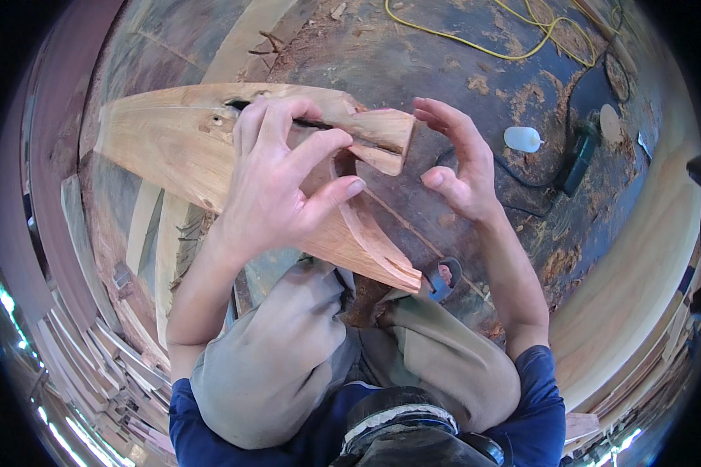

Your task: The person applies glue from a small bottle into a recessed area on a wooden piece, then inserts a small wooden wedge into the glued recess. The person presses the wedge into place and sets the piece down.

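Observation:
A long, light-brown wooden slab (163,132) lies before me, wide at the left and forked at its right end, with a dark crack and a knot near its far edge. My left hand (276,175) is over the slab by the crack, thumb and index finger spread apart, nothing seen between them. Whether its fingertips touch the wood I cannot tell. Just right of the far prong's blunt end, my right hand (459,159) is raised with fingers curved and apart, holding nothing. The near prong (385,261) points toward my knees.
A green angle grinder (578,163) with a round disc and a white plastic bottle (523,139) rest on the dusty floor at right. A yellow cord (514,56) winds behind them. Large planks (639,288) stand at right, and more boards (62,179) at left. My sandaled foot (444,276) shows below the slab.

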Motion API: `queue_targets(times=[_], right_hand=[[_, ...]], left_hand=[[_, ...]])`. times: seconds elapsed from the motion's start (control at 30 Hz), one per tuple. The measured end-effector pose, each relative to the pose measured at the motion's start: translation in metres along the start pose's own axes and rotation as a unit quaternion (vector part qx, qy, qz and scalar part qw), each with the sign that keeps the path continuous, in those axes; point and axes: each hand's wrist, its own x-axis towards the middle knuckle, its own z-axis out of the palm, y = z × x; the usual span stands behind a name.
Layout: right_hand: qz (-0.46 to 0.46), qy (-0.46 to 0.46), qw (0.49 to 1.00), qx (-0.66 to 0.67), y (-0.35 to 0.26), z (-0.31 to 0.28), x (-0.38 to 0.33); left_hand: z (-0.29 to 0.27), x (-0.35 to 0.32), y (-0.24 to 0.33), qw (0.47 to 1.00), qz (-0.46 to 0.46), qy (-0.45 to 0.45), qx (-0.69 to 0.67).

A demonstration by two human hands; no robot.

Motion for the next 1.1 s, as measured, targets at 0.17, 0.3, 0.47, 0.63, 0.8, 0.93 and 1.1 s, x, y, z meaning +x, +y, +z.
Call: queue_targets(times=[0.17, 0.3, 0.47, 0.63, 0.8, 0.93, 1.1], right_hand=[[0.062, 0.074, 0.995, 0.019, 0.01, -0.027, -0.023], [0.099, 0.12, 0.988, 0.015, 0.012, -0.047, -0.037], [0.127, 0.121, 0.984, 0.016, 0.011, -0.052, -0.047], [0.135, 0.118, 0.984, 0.006, 0.012, -0.05, -0.047], [0.138, 0.114, 0.984, 0.0, 0.012, -0.047, -0.045], [0.165, 0.083, 0.983, 0.012, 0.007, -0.048, -0.049], [0.175, 0.098, 0.979, 0.02, 0.003, -0.053, -0.055]], left_hand=[[0.004, 0.018, 0.004, 1.0, -0.003, -0.011, -0.007], [0.007, 0.022, 0.003, 0.999, -0.012, 0.009, -0.046], [0.009, 0.025, 0.002, 0.997, 0.055, -0.017, -0.044], [0.008, 0.028, 0.006, 0.996, 0.083, -0.007, 0.018], [0.009, 0.037, 0.01, 0.994, 0.093, -0.021, 0.059], [0.005, 0.049, 0.009, 0.988, 0.119, -0.04, 0.085], [0.001, 0.059, 0.0, 0.992, 0.109, -0.064, 0.023]])
